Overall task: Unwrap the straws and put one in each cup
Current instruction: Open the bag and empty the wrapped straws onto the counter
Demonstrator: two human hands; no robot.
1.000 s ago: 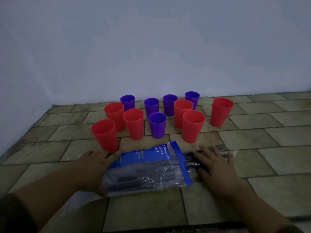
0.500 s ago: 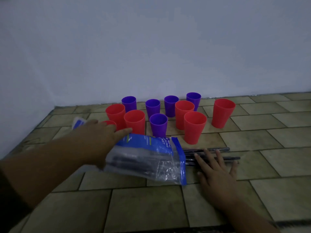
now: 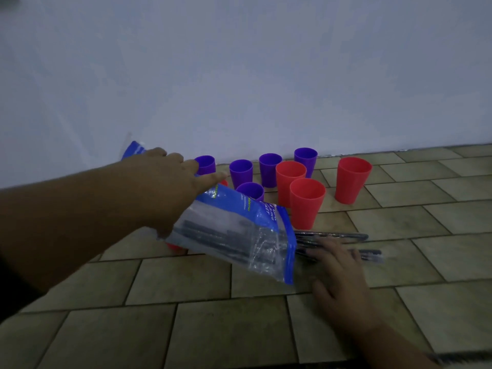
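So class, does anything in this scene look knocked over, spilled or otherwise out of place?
Nothing stands out. The visible cups stand upright on the tiled floor. The left hand lifts the plastic bag while the right hand presses on the dark straws.

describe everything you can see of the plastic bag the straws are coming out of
The plastic bag is clear, crinkled film with blue printed bands and white lettering too blurred to read. The left hand grips its far end and holds it lifted and tilted, mouth down toward the tiled floor. Dark straws show through it and stick out of the mouth, where the right hand presses them flat. It hides some cups behind.
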